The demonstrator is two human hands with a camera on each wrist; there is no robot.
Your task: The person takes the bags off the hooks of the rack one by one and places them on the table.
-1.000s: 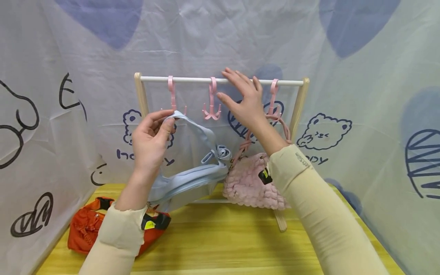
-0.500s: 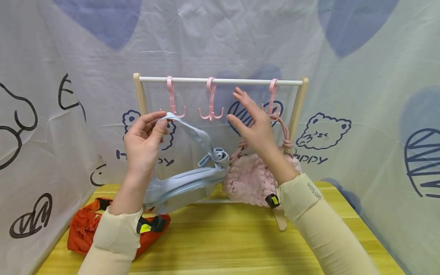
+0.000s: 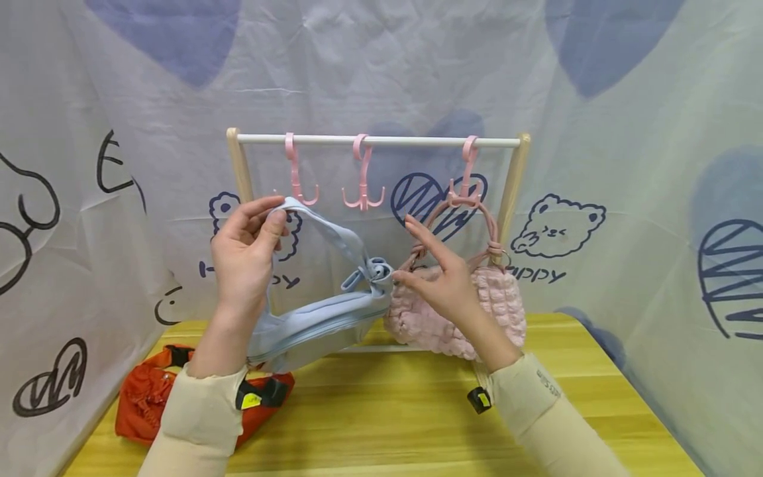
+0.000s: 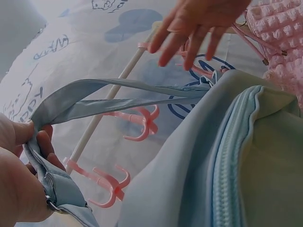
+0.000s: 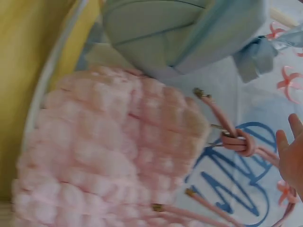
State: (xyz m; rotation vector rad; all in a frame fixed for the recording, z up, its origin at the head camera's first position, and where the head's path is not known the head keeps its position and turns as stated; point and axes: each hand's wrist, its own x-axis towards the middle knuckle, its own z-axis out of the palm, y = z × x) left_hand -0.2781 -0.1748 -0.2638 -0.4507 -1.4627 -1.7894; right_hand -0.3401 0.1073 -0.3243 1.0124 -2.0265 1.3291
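Slanting below the left hand [image 3: 244,246], which pinches its flat blue strap [image 3: 330,229]: a pale blue fabric bag [image 3: 328,322].
Its long axis rises rightward; the right hand [image 3: 446,279], fingers extended and holding nothing, is nearer the knotted strap end [image 3: 379,270]. Just beyond the pinched strap, 1 pink plastic pronged hook [image 3: 295,173] hangs from a white rod [image 3: 417,141].

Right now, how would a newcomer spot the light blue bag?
Find the white-barred rack on the yellow table. In front, the left hand pinches a strap of the light blue bag. Smooth blue fabric distinguishes it from the bumpy pink bag and the red bag.
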